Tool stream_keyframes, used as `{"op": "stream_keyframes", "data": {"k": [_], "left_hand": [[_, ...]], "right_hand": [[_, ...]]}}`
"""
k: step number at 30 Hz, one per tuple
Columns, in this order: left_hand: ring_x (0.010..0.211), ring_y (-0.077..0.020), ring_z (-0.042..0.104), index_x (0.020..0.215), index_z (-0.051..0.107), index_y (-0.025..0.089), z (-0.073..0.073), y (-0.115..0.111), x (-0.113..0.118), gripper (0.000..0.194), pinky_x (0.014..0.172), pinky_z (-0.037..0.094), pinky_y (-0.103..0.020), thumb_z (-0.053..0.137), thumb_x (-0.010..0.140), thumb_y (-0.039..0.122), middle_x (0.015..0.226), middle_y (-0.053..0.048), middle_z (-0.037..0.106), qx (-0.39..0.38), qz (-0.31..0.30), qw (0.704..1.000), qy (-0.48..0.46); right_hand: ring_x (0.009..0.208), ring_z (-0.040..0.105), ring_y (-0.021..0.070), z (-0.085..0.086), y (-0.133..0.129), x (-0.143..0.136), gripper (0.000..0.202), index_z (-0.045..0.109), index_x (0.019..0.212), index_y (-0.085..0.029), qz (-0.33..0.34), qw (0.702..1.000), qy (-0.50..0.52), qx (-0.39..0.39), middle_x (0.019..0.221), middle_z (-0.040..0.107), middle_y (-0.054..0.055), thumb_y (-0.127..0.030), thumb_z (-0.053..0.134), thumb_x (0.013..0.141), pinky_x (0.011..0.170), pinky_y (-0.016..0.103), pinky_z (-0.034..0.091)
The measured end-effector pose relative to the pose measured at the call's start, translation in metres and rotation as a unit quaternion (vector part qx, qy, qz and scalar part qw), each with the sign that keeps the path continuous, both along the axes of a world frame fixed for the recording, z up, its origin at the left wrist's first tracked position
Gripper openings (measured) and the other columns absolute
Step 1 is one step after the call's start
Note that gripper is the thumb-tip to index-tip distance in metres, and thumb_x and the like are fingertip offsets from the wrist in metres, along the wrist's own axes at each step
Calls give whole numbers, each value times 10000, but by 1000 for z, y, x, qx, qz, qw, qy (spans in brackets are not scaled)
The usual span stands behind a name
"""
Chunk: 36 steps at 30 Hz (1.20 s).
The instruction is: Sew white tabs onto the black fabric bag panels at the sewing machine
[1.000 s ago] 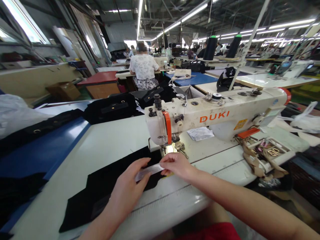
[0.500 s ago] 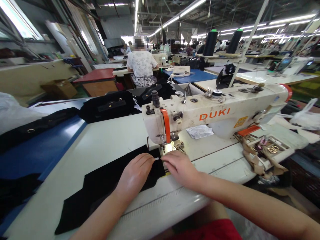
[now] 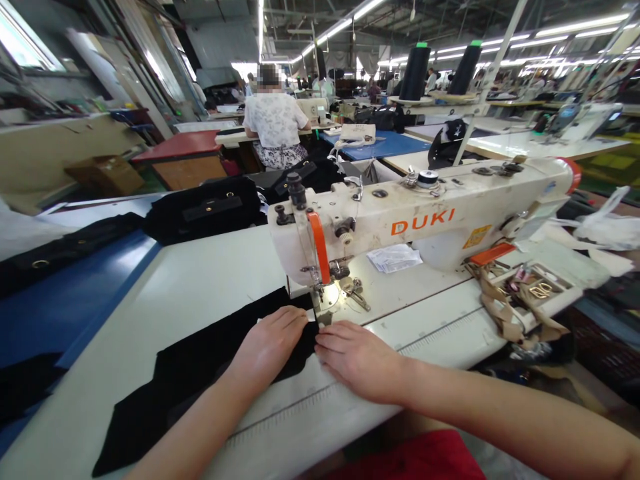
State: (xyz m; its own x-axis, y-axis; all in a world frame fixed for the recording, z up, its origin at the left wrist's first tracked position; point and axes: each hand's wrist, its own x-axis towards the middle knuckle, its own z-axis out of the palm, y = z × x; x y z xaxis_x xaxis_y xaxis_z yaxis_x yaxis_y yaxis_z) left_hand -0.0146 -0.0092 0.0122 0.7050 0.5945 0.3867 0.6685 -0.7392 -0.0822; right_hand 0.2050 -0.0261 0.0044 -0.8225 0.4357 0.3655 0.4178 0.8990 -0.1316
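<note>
A piece of black fabric (image 3: 200, 340) lies on the sewing machine table, its right end close to the needle and presser foot (image 3: 321, 292). My left hand (image 3: 273, 340) is closed, its fingertips pinching a small white label (image 3: 311, 315) against the fabric. A bit of white also peeks out behind that hand. At the fabric's right edge, just in front of the lit needle plate (image 3: 330, 297), my right hand (image 3: 353, 357) has its fingers pressed together on the cloth. Its fingertips lie near the label, and what is under them is partly hidden.
The white sewing machine (image 3: 425, 220) spans the right side. Folded white papers (image 3: 395, 258) lie under its arm, and a parts tray (image 3: 543, 287) holds metal rings. Black fabric pieces (image 3: 205, 207) lie behind the table. A person (image 3: 277, 120) sits farther ahead, back turned.
My right hand has drawn back slightly toward me and flattened at the fabric edge. My left hand stays by the label. The whole view has shifted a little.
</note>
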Motion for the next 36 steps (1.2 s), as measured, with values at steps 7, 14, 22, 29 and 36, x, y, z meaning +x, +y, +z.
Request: {"op": "stream_keyframes", "data": {"k": [7,14,22,29,36], "left_hand": [[939,-231,656,983,637,111,-1,0,4,254,817,576,-382,388,937,108,985,-110,701,-13,19,1000,18],[938,-231,664,976,638,115,1,-2,4,253,827,578,-366,401,911,56,984,-100,702,18,18,999,38],[941,-236,662,989,641,128,2,-5,4,289,823,574,-371,387,894,28,989,-102,704,27,25,998,50],[925,-247,664,1001,646,128,-3,-3,1,264,801,583,-387,418,892,51,1000,-113,701,14,28,999,43],[941,-240,655,1000,646,121,-2,-4,2,269,819,579,-383,411,894,44,1010,-113,701,20,27,998,51]], "right_hand": [[1096,561,209,-2,-1,0,243,642,1057,-113,0,1000,20,-13,1178,653,122,-206,427,990,988,368,436],[1108,546,216,-2,-1,1,217,633,1067,-98,2,1000,14,-18,1180,643,123,-190,460,973,998,360,427],[1119,539,213,-1,-1,2,223,637,1058,-122,-4,1000,10,-14,1193,641,110,-198,442,980,1009,353,423],[1113,549,224,-1,-2,2,208,637,1075,-95,0,1000,17,-18,1195,638,133,-189,491,961,995,365,428],[1123,547,219,-1,-2,1,192,640,1066,-105,0,1000,16,-25,1187,641,135,-182,505,953,991,362,430]]}}
